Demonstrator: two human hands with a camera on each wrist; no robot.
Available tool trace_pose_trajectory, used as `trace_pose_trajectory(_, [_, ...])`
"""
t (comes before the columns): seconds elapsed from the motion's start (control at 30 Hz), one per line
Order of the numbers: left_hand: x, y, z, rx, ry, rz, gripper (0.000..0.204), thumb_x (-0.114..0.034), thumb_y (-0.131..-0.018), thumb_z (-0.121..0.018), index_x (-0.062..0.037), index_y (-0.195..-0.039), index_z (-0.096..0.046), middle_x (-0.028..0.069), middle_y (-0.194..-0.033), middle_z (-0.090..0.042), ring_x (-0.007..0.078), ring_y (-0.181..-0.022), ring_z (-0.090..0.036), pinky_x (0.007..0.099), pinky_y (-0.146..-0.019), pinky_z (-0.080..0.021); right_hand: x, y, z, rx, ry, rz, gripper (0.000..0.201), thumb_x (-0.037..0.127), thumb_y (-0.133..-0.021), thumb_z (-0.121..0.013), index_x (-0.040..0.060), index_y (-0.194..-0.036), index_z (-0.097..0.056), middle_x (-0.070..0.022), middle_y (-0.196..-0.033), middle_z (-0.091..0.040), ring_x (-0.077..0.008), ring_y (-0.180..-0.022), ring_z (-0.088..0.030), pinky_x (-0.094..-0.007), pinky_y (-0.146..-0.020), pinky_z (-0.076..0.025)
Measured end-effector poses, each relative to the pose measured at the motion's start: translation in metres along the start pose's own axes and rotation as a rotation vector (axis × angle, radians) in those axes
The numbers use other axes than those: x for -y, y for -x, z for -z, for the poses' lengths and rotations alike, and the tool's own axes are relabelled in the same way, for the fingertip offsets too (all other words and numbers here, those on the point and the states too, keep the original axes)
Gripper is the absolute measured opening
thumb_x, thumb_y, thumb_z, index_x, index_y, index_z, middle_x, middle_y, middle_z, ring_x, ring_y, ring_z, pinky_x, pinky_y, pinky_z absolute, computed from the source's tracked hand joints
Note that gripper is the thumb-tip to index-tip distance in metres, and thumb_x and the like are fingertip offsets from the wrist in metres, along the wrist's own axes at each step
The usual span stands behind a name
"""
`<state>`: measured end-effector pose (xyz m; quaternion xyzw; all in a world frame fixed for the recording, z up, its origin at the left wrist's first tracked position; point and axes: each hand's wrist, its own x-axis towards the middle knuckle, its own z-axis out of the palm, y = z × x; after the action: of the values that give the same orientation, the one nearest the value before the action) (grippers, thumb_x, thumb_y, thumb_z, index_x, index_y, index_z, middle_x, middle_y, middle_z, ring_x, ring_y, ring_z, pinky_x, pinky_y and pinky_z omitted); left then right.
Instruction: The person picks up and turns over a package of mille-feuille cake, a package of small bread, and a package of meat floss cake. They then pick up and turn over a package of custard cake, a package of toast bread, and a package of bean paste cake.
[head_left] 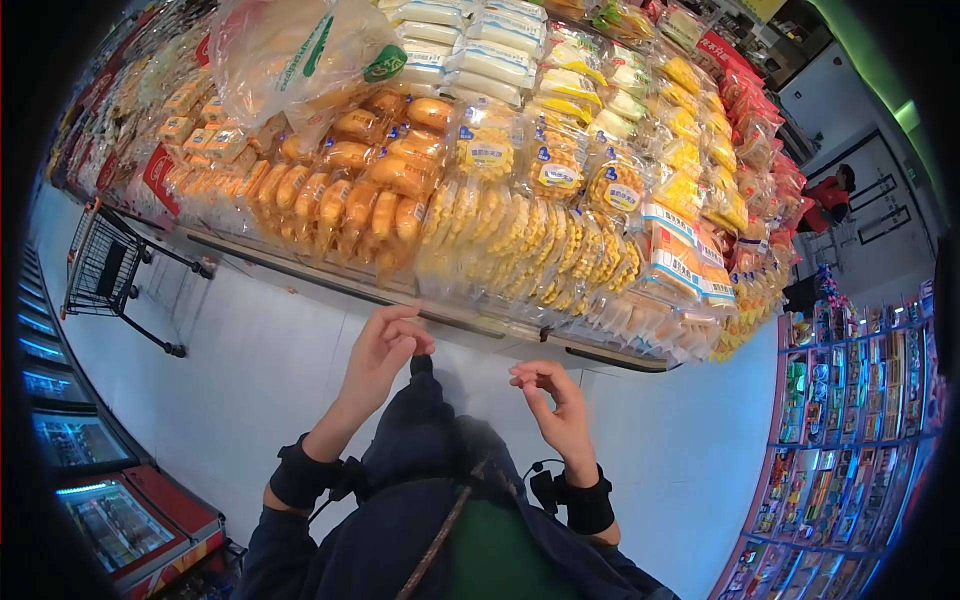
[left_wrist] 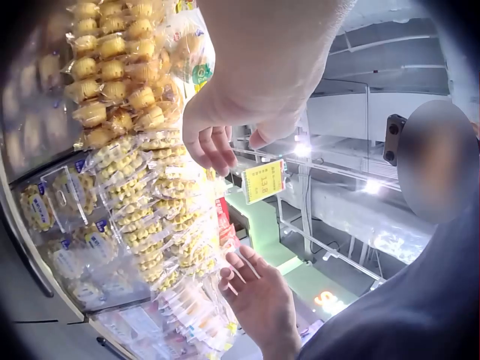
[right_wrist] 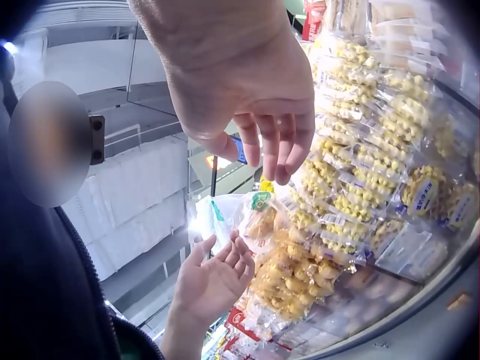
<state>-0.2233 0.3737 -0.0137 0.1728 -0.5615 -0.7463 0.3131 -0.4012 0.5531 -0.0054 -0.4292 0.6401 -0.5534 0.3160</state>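
Both of my hands are raised in front of a long display table (head_left: 330, 278) piled with packaged bread. My left hand (head_left: 385, 345) hovers near the table's front edge, fingers loosely curled and holding nothing; the left wrist view shows those fingers (left_wrist: 214, 150) bent and empty. My right hand (head_left: 548, 395) is a little lower and to the right, also loosely curled and empty, and its fingertips (right_wrist: 281, 154) hang free in the right wrist view. Closest to the hands are bagged yellow cakes (head_left: 530, 240) and golden buns (head_left: 380, 170).
A translucent plastic bag of bread (head_left: 300, 50) with a green logo sits on top of the pile. A shopping cart (head_left: 105, 265) stands at the left, chest freezers (head_left: 90, 470) lower left, snack shelves (head_left: 860, 400) on the right. A person in red (head_left: 830, 190) is far right.
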Motion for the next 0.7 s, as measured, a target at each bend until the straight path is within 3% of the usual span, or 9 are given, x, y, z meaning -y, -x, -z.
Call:
trace_pose_trajectory(0.3, [-0.005, 0.066, 0.016, -0.124, -0.04, 0.035, 0.027, -0.005, -0.09, -0.044, -0.0008, -0.117, -0.039, 0.0105, -0.093, -0.058, 0.0175, -0.087, -0.057, 0.0303, -0.082, -0.045, -0.008, 0.022, -0.036, 0.108, -0.077, -0.04, 0.018, 0.002, -0.085, -0.051, 0.0011, -0.102, -0.056, -0.0067, -0.097, -0.06, -0.0145, -0.087, -0.059, -0.0267, -0.08, -0.045])
trace_pose_trajectory(0.7, [-0.034, 0.042, 0.081, -0.107, -0.04, -0.018, 0.027, -0.005, -0.09, -0.043, -0.0004, -0.117, -0.04, 0.0106, -0.093, -0.058, 0.0171, -0.086, -0.057, 0.0304, -0.081, -0.045, -0.008, -0.027, -0.096, 0.085, -0.039, -0.007, 0.017, 0.005, -0.087, -0.051, 0.0012, -0.103, -0.054, -0.0077, -0.098, -0.061, -0.0154, -0.087, -0.059, -0.0277, -0.079, -0.046])
